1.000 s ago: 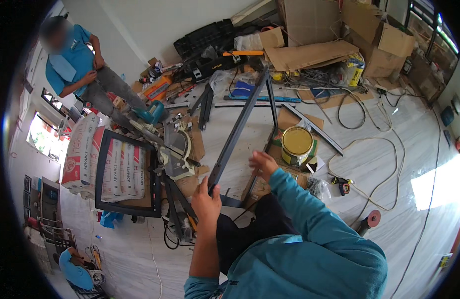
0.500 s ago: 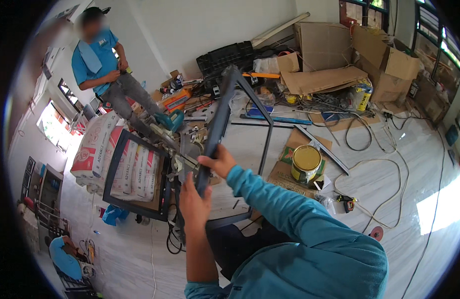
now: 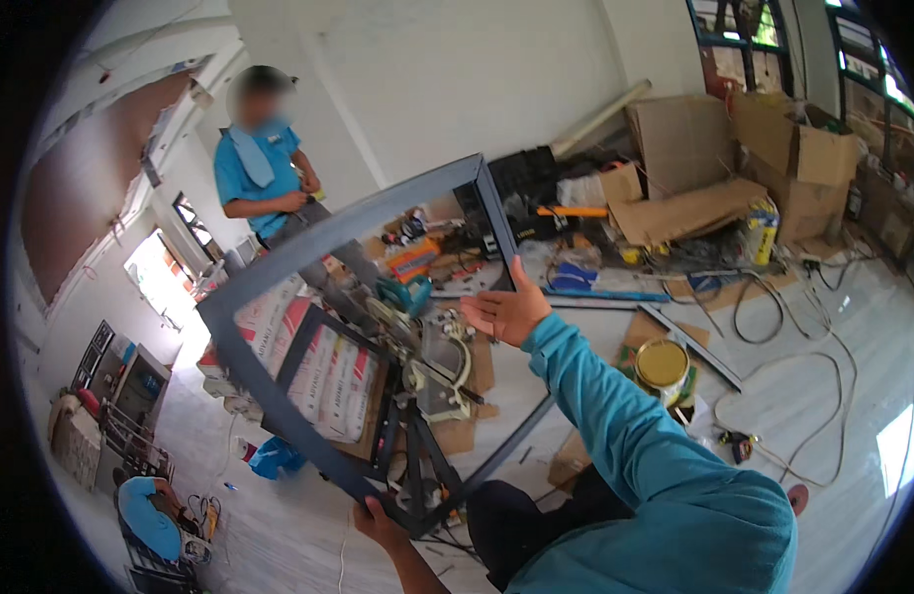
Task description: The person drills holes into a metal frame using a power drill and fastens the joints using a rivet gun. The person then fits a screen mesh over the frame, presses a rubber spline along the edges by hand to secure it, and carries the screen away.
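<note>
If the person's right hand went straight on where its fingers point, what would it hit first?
Probably the teal power tool, seen through the rectangular dark grey metal frame; depth is unclear, so the right hand might pass in front.

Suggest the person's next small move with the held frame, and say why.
Perhaps close the right hand around the right side of the held frame: that hand is open beside it, while the left hand grips near its bottom corner.

I am seeing dark printed lettering running along the red-and-white sacks (image 3: 328, 381), while the yellow bag (image 3: 764, 236) is bearing dark print too small for me to read.
</note>
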A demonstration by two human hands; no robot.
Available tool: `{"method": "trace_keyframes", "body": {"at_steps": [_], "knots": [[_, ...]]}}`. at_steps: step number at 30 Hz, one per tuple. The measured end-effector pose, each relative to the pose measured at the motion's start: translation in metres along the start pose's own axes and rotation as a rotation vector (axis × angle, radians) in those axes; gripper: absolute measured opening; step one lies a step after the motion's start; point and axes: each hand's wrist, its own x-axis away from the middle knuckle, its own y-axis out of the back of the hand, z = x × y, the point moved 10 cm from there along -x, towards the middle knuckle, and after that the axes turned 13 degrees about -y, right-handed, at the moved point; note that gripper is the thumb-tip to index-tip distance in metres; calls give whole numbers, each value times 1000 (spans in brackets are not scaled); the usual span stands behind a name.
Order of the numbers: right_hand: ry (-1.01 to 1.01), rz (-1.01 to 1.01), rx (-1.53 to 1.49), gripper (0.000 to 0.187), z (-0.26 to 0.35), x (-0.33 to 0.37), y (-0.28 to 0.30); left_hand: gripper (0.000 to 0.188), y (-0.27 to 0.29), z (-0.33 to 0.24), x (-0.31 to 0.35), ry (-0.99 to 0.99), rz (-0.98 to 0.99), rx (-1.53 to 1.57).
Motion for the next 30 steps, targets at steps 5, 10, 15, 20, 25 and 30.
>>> {"method": "trace_keyframes", "body": {"at_steps": [5,10,15,20,25,30], "knots": [[-131,229,-371,100,-20,-20,-40,41,42,33,33,17,-195,97],[-221,321,-985,79,-23,-53,-47,40,58,40,46,-1,-345,148],[-138,527,-1096,59,36,-76,-80,42,27,63,47,44,-389,230],[-62,543,-728,59,26,-31,-180,56,-9,155,64,22,-276,133],[49,377,-247,58,1,-14,-197,64,-120,169,104,446,326,-204],[67,185,-2,51,-40,-42,-140,58,-137,194,186,753,527,-2]]}}
